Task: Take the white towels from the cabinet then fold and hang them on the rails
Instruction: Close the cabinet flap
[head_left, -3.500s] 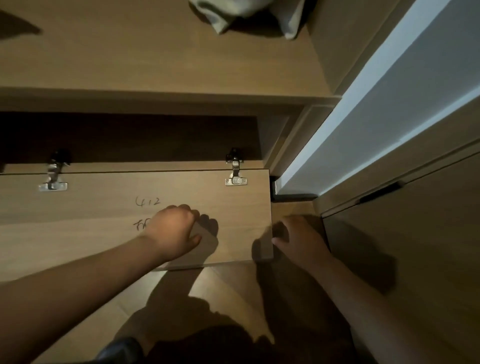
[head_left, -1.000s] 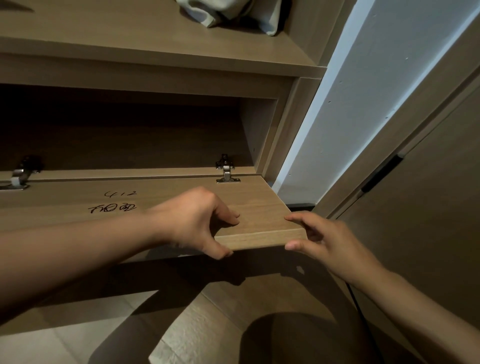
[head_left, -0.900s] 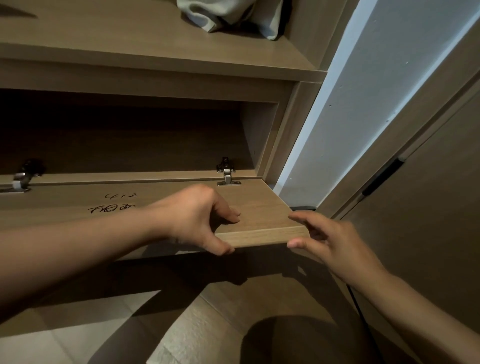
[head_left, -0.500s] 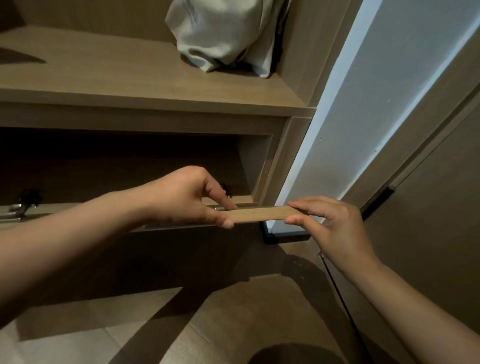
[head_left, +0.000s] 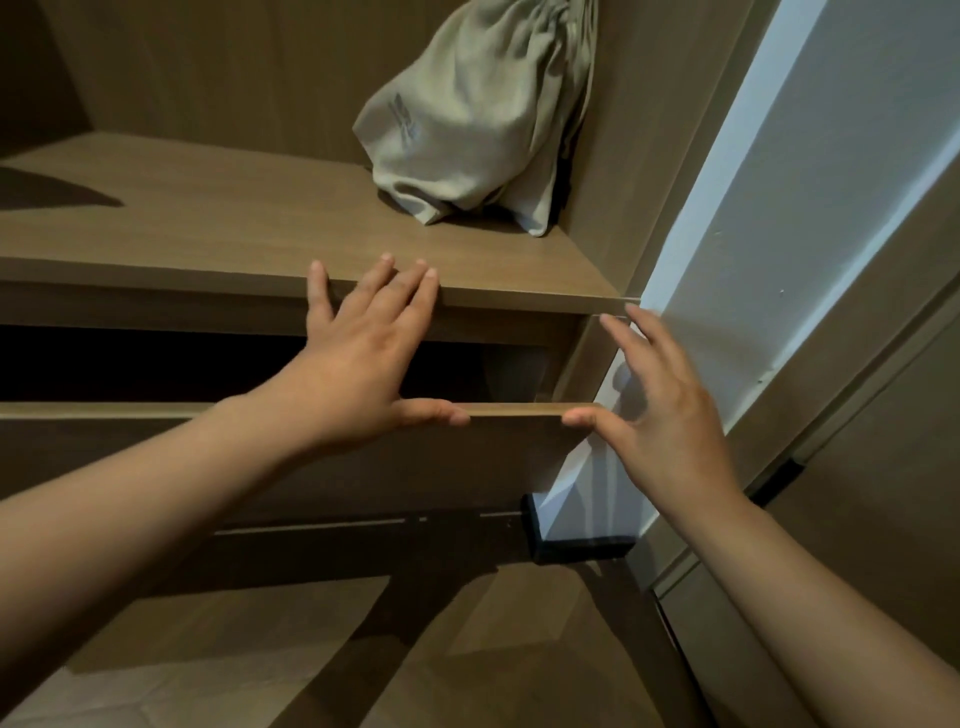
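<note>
Noted: the cabinet flap (head_left: 514, 411) is held part-way up by its top edge. On the left hand (head_left: 358, 358) the fingers are straight and spread, tips laid against the shelf (head_left: 208, 228) front, thumb pressed to the flap's edge. The right hand (head_left: 660, 410) is splayed, nothing gripped, thumb touching the same edge at 3 o'clock.

The flap is best swung with both thumbs kept level (and fingers kept out of the gap under the shelf, it is judged).

The compartment (head_left: 156, 364) at 9 o'clock is too dark for contents to be told. At 1 o'clock a grey-green drawstring bag (head_left: 467, 119) is slumped on the shelf, contents hidden. No white towels are seen.
</note>
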